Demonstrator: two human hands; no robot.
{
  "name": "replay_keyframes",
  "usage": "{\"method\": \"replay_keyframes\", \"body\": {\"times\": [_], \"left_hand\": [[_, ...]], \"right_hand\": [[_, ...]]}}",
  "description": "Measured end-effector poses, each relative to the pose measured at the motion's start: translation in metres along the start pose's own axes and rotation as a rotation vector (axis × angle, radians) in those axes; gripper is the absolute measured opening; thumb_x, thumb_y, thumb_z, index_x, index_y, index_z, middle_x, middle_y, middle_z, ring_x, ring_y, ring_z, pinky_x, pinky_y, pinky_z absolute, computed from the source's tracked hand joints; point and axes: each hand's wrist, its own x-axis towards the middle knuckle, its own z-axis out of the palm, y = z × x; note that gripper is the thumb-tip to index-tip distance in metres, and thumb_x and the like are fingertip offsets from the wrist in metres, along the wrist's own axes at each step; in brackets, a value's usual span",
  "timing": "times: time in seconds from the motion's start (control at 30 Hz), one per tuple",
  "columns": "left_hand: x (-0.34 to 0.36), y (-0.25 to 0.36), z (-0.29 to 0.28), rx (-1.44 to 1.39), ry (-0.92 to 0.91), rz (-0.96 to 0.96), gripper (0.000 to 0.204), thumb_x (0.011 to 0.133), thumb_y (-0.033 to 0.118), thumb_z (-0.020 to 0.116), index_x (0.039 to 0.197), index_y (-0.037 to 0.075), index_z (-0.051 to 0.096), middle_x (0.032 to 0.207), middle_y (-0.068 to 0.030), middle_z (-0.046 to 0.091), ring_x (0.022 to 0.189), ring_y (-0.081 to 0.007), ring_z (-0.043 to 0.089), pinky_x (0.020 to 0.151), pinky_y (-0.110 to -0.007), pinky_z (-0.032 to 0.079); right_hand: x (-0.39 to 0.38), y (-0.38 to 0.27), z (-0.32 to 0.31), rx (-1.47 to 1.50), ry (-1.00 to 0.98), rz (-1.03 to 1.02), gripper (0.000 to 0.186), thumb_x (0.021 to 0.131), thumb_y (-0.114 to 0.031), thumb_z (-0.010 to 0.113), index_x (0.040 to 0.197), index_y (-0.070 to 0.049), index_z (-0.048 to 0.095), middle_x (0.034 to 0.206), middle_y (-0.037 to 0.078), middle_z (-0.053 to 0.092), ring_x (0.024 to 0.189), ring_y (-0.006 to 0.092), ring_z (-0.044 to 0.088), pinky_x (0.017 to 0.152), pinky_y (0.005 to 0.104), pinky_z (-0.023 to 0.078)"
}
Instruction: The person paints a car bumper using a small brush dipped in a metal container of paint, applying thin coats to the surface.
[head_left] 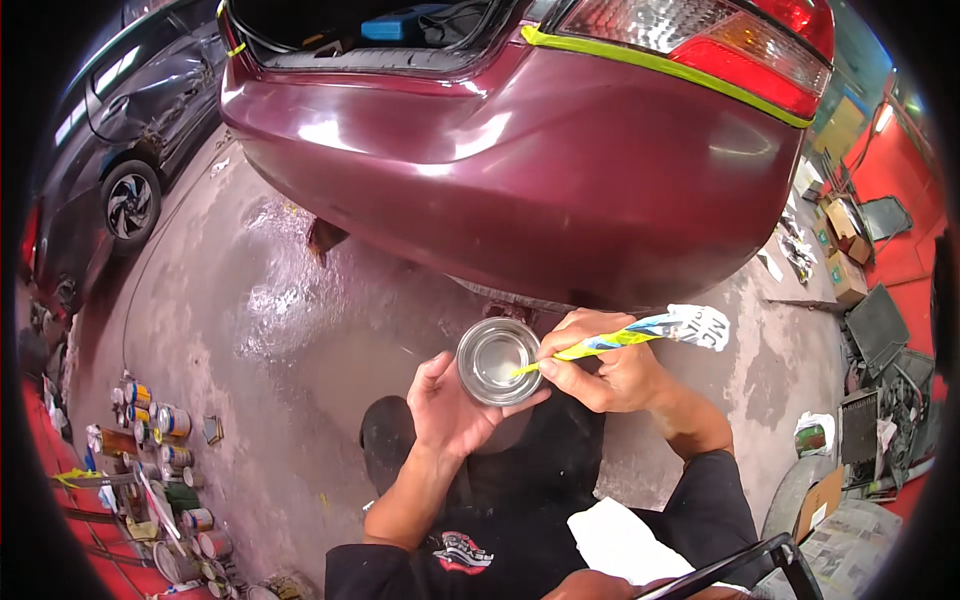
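Note:
A small round cup (499,361), clear or shiny metal, rests in my left hand (445,412), whose palm and fingers support it from below and the left side. Inside it is a little clear or pale content, which I cannot name. My right hand (603,368) pinches a slim stirring stick (625,338) wrapped in yellow, blue and white material, with a wide white printed end pointing right. The narrow yellow tip dips inside the cup. Beyond both hands stands a maroon car bumper (480,200), glossy in places, with yellow-green masking tape (670,72) along the tail light (720,45).
A dark car (130,140) stands at far left. Several paint cans (175,422) crowd the lower left floor. Cardboard boxes (848,275) and dark car parts (880,325) line the right side. White cloth or paper (620,540) lies by my right arm; the open trunk holds a blue case (395,25).

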Motion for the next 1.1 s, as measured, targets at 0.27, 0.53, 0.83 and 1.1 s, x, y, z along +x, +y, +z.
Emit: {"method": "replay_keyframes", "body": {"times": [0.27, 0.53, 0.83, 1.1], "left_hand": [[-0.002, 0.0, -0.008, -0.013, -0.021, 0.001, 0.074, 0.095, 0.045, 0.052, 0.151, -0.001, 0.037, 0.153, -0.0252, 0.043, 0.14, -0.0442, 0.046, 0.115, -0.072, 0.033], [-0.006, 0.003, -0.018, 0.023, 0.076, 0.044, 0.077, 0.092, 0.048, 0.054, 0.148, -0.003, 0.04, 0.152, -0.027, 0.045, 0.141, -0.0457, 0.044, 0.112, -0.076, 0.03], [-0.003, 0.002, -0.011, 0.043, 0.067, 0.037, 0.077, 0.088, 0.047, 0.058, 0.145, -0.003, 0.043, 0.147, -0.0258, 0.051, 0.135, -0.0467, 0.051, 0.111, -0.079, 0.03], [-0.003, 0.002, -0.009, 0.013, 0.061, 0.043, 0.077, 0.087, 0.047, 0.059, 0.145, -0.003, 0.045, 0.145, -0.0263, 0.052, 0.133, -0.0472, 0.052, 0.108, -0.08, 0.033]], "right_hand": [[-0.008, 0.012, 0.005, -0.055, -0.14, 0.114, 0.009, 0.091, -0.01, 0.071, 0.098, -0.005, 0.072, 0.099, 0.004, 0.073, 0.088, 0.0239, 0.066, 0.089, 0.037, 0.049], [-0.011, 0.004, 0.019, 0.059, -0.022, 0.152, 0.015, 0.095, -0.014, 0.07, 0.105, -0.003, 0.072, 0.098, 0.012, 0.074, 0.09, 0.0248, 0.071, 0.077, 0.0356, 0.055], [-0.016, 0.018, 0.028, 0.361, 0.119, 0.207, 0.013, 0.097, -0.01, 0.069, 0.105, 0.0, 0.071, 0.097, 0.007, 0.074, 0.093, 0.0155, 0.07, 0.086, 0.0323, 0.055], [-0.017, 0.029, 0.03, 0.812, 0.152, 0.365, 0.016, 0.101, -0.014, 0.066, 0.109, -0.001, 0.068, 0.1, 0.006, 0.071, 0.095, 0.0117, 0.068, 0.085, 0.0279, 0.056]]}}
